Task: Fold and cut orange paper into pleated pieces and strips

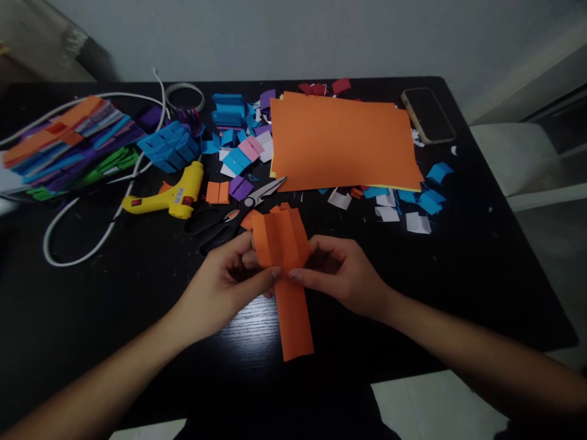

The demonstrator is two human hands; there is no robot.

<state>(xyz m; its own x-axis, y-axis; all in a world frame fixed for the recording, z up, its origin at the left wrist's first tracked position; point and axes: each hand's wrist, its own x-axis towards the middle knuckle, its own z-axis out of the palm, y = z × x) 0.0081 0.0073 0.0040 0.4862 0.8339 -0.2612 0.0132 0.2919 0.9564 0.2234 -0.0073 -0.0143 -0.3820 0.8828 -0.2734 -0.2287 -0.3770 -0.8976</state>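
Left hand (222, 282) and right hand (353, 275) pinch folded orange paper (294, 318) toward the table's (367, 345) near edge; align before creasing.

Dark phone (428, 116), looping white cable (64, 264), grey wall (321, 43)

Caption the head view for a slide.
Left hand and right hand hold folded orange paper near scissors and a glue gun.

The black table (481, 287) carries folded paper strips (68, 143), a blue bundle (169, 146), a ring (183, 87) and a looping white cable (114, 222) on its left, with a glue gun (183, 190) and scissors (249, 201) nearer the middle. Orange sheets (343, 143) lie toward the back, scraps (339, 197) scattered around them, and a phone (428, 116) rests near the far right corner.
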